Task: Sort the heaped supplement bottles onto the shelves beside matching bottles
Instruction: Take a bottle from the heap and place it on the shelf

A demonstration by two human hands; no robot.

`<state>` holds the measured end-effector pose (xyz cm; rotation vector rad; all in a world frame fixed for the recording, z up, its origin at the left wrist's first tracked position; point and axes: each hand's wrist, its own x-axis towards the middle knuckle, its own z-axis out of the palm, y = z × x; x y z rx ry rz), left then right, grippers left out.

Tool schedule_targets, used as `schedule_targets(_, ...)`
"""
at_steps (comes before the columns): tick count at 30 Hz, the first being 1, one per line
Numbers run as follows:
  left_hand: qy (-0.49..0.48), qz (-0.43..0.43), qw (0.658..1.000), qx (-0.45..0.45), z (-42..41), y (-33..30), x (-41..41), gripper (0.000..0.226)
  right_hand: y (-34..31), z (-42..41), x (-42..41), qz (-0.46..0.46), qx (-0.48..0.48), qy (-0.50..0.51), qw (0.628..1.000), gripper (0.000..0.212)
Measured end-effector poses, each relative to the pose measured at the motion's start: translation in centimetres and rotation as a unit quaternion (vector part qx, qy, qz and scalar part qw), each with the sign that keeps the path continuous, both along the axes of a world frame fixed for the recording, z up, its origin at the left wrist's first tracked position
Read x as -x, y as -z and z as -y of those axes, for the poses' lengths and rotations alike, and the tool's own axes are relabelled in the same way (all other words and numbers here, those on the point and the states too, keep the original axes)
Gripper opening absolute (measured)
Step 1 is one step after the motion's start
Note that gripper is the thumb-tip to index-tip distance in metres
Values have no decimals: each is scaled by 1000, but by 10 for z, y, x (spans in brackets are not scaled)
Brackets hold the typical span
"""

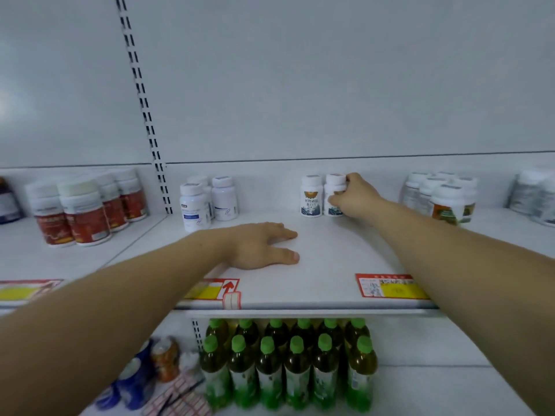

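A: Right hand (356, 197)?
B: Fingers curled round a white plastic bottle with blue wave label (334, 195), upright on the white shelf (324, 265), touching one matching bottle (311, 196) on its far side from the palm. Count: 2.
A: Left hand (260, 245)?
B: Flat, fingers spread, palm down on shelf. Beyond its knuckles, three white blue-labelled bottles (194, 206).

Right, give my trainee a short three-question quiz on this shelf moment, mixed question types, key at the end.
1. True or false: the left hand lies flat on the shelf, holding nothing.
2. What does the right hand grip? A) a green-capped drink bottle B) a white bottle C) a price tag
3. What stands touching the gripped white bottle on its left?

Key: 1 true; 2 B; 3 a matching white bottle.
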<state>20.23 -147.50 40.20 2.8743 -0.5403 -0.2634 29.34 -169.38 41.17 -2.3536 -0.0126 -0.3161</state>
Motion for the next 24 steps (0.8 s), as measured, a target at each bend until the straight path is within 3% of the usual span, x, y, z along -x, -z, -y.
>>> schedule_targets(5, -43, 26, 999, 4, -13, -19, 22, 68, -31, -13, 23, 45, 45, 35, 997, 74)
schedule_targets(10, -100, 66, 992, 33, -80, -39, 75, 64, -67, -90, 73, 85, 105, -52, 989, 70)
schedule_targets(18, -232, 110, 965, 46, -274, -39, 222, 59, -78, -347, 199, 148, 150, -285, 935, 66)
schedule_targets(24, -371, 101, 920, 70, -420, -1, 349, 57, -55, -540, 301, 148, 176, -430, 873, 64)
